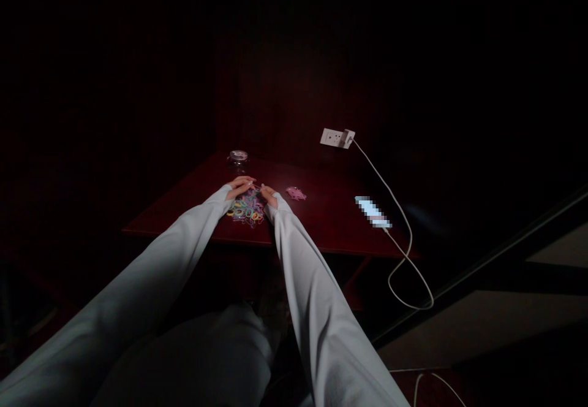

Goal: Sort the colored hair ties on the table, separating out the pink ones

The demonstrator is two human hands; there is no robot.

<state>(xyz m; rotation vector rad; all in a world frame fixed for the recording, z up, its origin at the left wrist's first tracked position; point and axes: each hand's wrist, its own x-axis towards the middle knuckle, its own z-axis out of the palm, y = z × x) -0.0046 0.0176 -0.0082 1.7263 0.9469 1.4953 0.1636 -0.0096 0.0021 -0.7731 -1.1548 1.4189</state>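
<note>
Apparently, left hand and right hand pinch a thin strand, fingertips closed; likely light, stretchy, best held at its ends.

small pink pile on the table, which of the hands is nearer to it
Right. The right hand is left of the small pink pile, apart from it; the left hand is farther left, by the multicoloured heap.
</note>
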